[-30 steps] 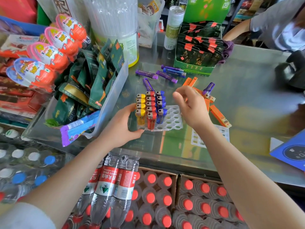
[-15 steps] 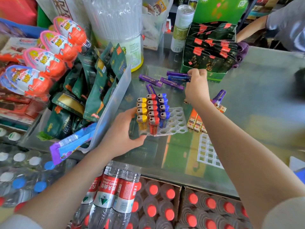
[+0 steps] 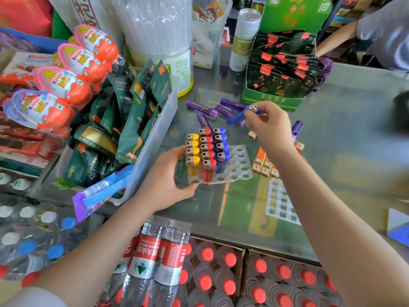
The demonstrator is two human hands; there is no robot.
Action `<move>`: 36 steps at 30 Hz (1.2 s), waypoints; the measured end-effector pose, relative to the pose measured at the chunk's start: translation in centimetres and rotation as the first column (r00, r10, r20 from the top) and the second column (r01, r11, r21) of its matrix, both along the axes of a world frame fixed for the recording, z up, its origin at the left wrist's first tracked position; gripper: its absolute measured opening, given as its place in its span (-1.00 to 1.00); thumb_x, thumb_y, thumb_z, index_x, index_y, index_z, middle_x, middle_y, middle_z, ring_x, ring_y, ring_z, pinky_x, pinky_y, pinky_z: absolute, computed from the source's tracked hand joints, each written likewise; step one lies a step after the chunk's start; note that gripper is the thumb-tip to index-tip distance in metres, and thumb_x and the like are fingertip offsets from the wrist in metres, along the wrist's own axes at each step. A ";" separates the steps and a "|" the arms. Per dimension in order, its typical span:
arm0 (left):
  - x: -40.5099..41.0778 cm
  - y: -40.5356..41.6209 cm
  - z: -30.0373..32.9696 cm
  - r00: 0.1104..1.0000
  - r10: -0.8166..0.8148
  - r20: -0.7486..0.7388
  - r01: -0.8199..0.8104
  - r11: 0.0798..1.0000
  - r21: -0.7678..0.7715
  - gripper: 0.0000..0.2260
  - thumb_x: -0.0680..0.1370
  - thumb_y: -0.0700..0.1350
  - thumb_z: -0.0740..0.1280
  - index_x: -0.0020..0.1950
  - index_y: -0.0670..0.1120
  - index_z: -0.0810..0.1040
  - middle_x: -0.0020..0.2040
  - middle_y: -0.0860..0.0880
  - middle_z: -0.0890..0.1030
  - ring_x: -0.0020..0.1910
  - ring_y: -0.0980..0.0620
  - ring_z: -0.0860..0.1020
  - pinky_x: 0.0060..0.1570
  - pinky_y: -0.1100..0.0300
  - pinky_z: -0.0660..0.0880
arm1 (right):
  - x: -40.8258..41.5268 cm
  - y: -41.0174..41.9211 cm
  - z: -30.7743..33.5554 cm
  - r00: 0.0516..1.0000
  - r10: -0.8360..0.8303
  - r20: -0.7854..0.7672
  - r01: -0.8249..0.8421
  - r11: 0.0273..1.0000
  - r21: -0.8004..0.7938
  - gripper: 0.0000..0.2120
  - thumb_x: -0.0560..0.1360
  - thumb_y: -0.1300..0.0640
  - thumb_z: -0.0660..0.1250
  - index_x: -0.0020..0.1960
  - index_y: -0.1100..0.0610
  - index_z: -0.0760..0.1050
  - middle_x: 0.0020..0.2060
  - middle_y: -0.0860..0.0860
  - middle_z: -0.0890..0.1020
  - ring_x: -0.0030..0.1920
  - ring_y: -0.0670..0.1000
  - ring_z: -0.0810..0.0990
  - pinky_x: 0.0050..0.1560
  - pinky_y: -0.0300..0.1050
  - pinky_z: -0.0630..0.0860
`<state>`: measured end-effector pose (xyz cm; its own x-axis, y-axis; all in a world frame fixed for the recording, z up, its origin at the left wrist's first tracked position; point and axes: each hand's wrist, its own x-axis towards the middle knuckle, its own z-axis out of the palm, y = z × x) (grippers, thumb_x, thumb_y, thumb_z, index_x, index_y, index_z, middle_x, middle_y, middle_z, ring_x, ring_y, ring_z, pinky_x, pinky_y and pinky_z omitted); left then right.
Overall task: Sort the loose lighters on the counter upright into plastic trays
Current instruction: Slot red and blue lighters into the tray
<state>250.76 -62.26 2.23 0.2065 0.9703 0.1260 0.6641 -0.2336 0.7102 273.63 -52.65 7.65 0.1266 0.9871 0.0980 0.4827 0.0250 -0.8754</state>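
A clear plastic tray (image 3: 238,171) with round holes lies on the glass counter. Yellow, red and blue lighters (image 3: 207,149) stand upright in its left rows. My left hand (image 3: 168,176) grips the tray's left front corner. My right hand (image 3: 269,127) pinches a blue lighter (image 3: 238,117) by its metal head, lifted above the counter behind the tray. Purple lighters (image 3: 202,107) lie loose behind the tray, another purple one (image 3: 296,128) lies to the right. Orange lighters (image 3: 264,165) lie flat right of the tray, partly under my forearm.
A second white grid tray (image 3: 280,203) lies at the front right. A green box of dark sachets (image 3: 283,69) stands behind. A clear bin of green packets (image 3: 152,134) flanks the tray on the left. Another person's arm (image 3: 336,36) rests at the far right. Bottled water sits below the counter edge.
My right hand reached back to the loose lighters near the green box, took a blue one and has lifted it off the counter. My left hand kept hold of the tray.
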 end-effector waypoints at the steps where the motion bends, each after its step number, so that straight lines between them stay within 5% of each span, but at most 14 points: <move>1: 0.0 -0.1 0.0 1.000 -0.005 -0.001 0.005 1.000 0.001 -0.46 0.30 0.04 0.44 0.24 0.02 0.38 0.15 0.08 0.49 0.15 0.09 0.44 0.15 0.12 0.39 | 0.1 -1.3 0.5 0.992 -0.001 -0.125 0.001 1.000 0.002 -0.97 0.47 0.13 0.30 -0.15 0.03 0.50 -0.36 -0.04 0.59 -0.37 -0.14 0.53 -0.32 -0.24 0.49; 3: 0.0 -0.1 0.1 1.000 -0.003 -0.005 0.003 1.000 0.014 -0.45 0.30 0.03 0.44 0.24 0.02 0.38 0.14 0.08 0.49 0.13 0.09 0.43 0.15 0.14 0.39 | 0.5 -3.8 1.3 0.967 0.031 -0.252 -0.022 0.999 0.041 -0.91 0.48 0.17 0.29 -0.19 0.03 0.49 -0.43 -0.07 0.55 -0.45 -0.18 0.49 -0.37 -0.32 0.46; 7: 0.2 -0.5 0.3 1.000 0.003 -0.014 -0.002 1.000 0.020 -0.42 0.30 0.05 0.43 0.27 0.02 0.36 0.17 0.07 0.47 0.15 0.10 0.41 0.16 0.16 0.36 | 0.8 -7.6 1.2 0.954 0.159 -0.254 -0.152 0.987 0.046 -0.92 0.52 0.26 0.24 -0.10 0.11 0.47 -0.48 -0.17 0.55 -0.46 -0.22 0.47 -0.37 -0.40 0.40; 15: 0.3 -1.4 1.0 0.999 0.013 -0.037 -0.011 0.999 0.047 -0.46 0.29 0.11 0.42 0.22 0.05 0.39 0.05 0.13 0.49 0.01 0.13 0.42 0.03 0.17 0.40 | -0.6 -10.9 0.1 0.924 0.315 -0.219 -0.324 0.946 -0.008 -0.85 0.46 0.35 0.31 -0.07 0.13 0.51 -0.34 -0.04 0.59 -0.34 -0.16 0.55 -0.22 -0.38 0.49; 18: 0.3 -2.3 0.9 0.996 0.050 -0.074 -0.043 0.995 0.091 -0.46 0.28 0.14 0.41 0.21 0.07 0.39 -0.02 0.17 0.46 -0.01 0.17 0.41 -0.03 0.26 0.34 | -0.6 -11.1 0.4 0.938 0.336 -0.087 -0.333 0.942 0.047 -0.79 0.42 0.34 0.36 -0.09 0.05 0.54 -0.28 -0.03 0.59 -0.31 -0.14 0.57 -0.20 -0.32 0.53; 22: 0.1 -2.9 0.8 0.997 0.051 -0.063 -0.046 0.996 0.076 -0.41 0.27 0.13 0.41 0.24 0.02 0.39 0.05 0.10 0.50 0.06 0.11 0.44 0.03 0.22 0.36 | -0.5 -11.2 0.9 0.899 0.402 0.177 -0.424 0.898 0.116 -0.85 0.39 0.31 0.40 -0.05 0.19 0.60 -0.28 -0.06 0.55 -0.31 -0.07 0.55 -0.21 -0.27 0.48; 27: 0.0 -3.1 0.8 0.997 0.061 -0.041 -0.058 0.997 0.060 -0.39 0.24 0.18 0.38 0.24 0.02 0.39 0.04 0.08 0.51 0.06 0.06 0.46 0.04 0.16 0.40 | -0.1 -11.7 1.5 0.805 0.473 0.357 -0.548 0.824 0.144 -0.88 0.38 0.31 0.41 -0.07 0.25 0.60 -0.27 0.10 0.57 -0.33 -0.15 0.44 -0.24 -0.50 0.31; 36: 0.0 -3.1 0.9 0.998 0.024 -0.053 -0.021 0.998 0.057 -0.43 0.27 0.16 0.38 0.23 0.03 0.39 0.06 0.07 0.50 0.08 0.06 0.45 0.04 0.15 0.40 | -0.3 -11.7 0.6 0.909 0.368 0.195 -0.392 0.914 0.104 -0.84 0.38 0.27 0.43 -0.12 0.21 0.46 -0.33 -0.11 0.54 -0.33 -0.30 0.51 -0.25 -0.37 0.44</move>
